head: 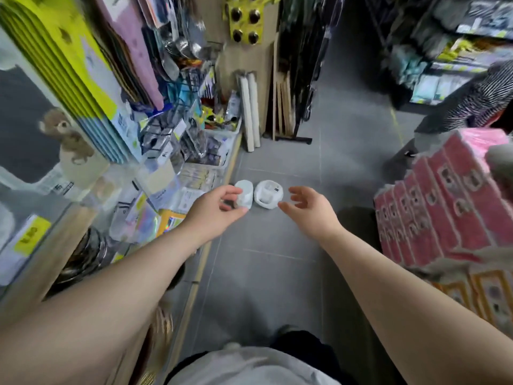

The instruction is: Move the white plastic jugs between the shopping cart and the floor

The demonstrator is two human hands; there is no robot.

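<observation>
Near mid-frame, the left hand (219, 208) and right hand (311, 209) hovered, spread and empty, over two white plastic jugs (245, 197) (268, 193) on the floor (277, 273); gripping them probably came next.

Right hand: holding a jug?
No, the right hand hangs open and empty; the nearest jug stands on the floor.
</observation>
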